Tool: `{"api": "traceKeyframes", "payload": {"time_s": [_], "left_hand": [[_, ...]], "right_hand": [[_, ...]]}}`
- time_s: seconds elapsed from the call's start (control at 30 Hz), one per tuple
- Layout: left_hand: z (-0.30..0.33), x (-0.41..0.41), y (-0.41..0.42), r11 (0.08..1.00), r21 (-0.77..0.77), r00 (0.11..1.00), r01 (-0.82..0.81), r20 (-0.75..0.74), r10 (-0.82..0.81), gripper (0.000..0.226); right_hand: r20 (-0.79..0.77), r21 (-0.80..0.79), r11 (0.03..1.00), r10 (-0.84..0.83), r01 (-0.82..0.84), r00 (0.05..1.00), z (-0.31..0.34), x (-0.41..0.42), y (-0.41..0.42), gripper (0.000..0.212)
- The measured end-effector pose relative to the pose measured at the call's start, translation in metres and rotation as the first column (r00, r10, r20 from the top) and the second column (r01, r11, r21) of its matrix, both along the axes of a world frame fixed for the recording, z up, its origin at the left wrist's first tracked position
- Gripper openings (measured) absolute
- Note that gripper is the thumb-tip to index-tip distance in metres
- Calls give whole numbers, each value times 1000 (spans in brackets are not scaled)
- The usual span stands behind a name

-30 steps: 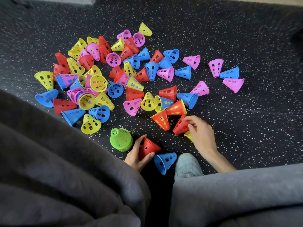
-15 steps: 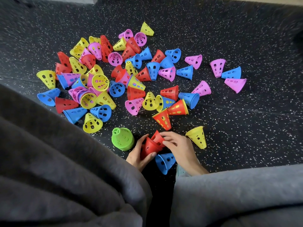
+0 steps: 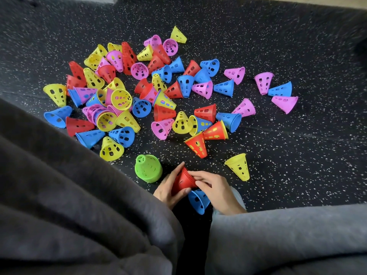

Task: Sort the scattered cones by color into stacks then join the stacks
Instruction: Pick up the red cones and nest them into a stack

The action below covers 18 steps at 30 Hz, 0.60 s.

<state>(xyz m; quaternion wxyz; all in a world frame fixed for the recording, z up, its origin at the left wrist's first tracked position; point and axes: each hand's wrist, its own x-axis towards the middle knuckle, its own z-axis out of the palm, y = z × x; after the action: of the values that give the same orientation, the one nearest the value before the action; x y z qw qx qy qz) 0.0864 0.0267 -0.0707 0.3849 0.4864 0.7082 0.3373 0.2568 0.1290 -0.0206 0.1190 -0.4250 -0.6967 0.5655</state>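
Red stack (image 3: 183, 180) held low centre, just above speckled floor (image 3: 297, 155), nested rims showing. Left hand (image 3: 168, 188) wrapped around its left side, fingers closed on it. Right hand (image 3: 213, 187) gripping the same stack from the right, fingertips (image 3: 195, 178) pressed to the rims. Green cone (image 3: 148, 171) upright just left of the hands. Blue cone (image 3: 198, 201) on its side beneath right hand. Yellow cone (image 3: 239, 166) lying apart to the right. Mixed pile (image 3: 158, 92) of red, yellow, blue, pink cones spread beyond, unsorted. Grey sleeves (image 3: 79, 195) filling the lower frame.
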Motion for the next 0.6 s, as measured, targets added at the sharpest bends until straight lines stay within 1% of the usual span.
{"api": "traceKeyframes", "payload": {"time_s": [0.17,0.3,0.43,0.6], "left_hand": [[-1,0,0,1000,-9,1000,-17,13,17,72],[-3,1,-1,995,-14,994,-98,47,98,76],[-6,-1,-1,994,-22,992,-105,70,106,78],[-9,-1,-1,996,-17,993,-93,76,94,76]], "right_hand": [[4,-4,1000,-1,1,1000,5,-1,1,43],[2,103,995,15,-15,1000,18,-2,26,37],[39,200,977,-78,68,996,30,-3,78,41],[119,221,970,-133,104,984,30,-3,117,43]]}}
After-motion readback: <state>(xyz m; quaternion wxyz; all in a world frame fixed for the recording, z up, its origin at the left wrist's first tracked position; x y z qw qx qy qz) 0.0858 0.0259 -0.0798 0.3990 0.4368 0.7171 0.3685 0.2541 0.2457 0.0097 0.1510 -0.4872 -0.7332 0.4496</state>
